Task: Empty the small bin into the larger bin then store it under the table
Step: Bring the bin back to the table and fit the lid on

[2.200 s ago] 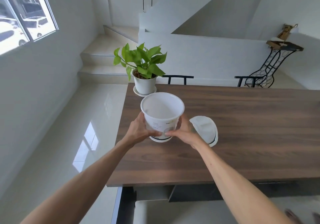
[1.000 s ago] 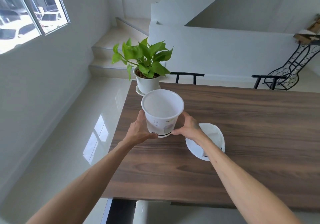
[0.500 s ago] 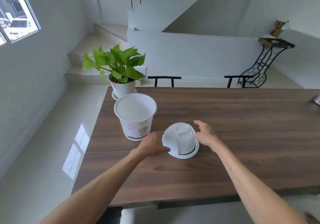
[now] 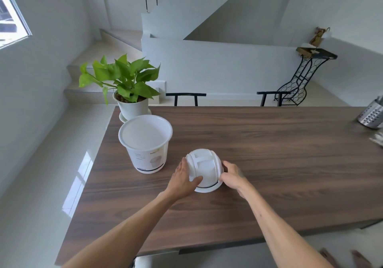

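Observation:
The small white bin (image 4: 146, 145) stands upright and open on the wooden table (image 4: 269, 155), near its left end. To its right lies the bin's white domed lid (image 4: 205, 171) with a dark band at its rim. My left hand (image 4: 183, 179) grips the lid's left side and my right hand (image 4: 233, 175) grips its right side. The lid rests on the tabletop between them. No larger bin shows in this view.
A potted green plant (image 4: 126, 89) in a white pot stands at the table's far left corner, just behind the bin. A perforated metal cutlery holder (image 4: 371, 114) sits at the right edge. Two dark chair backs (image 4: 185, 97) line the far side. The tiled floor lies left.
Both hands let go of the small bin, which now stands on the table. They moved right to the lid and closed on its two sides.

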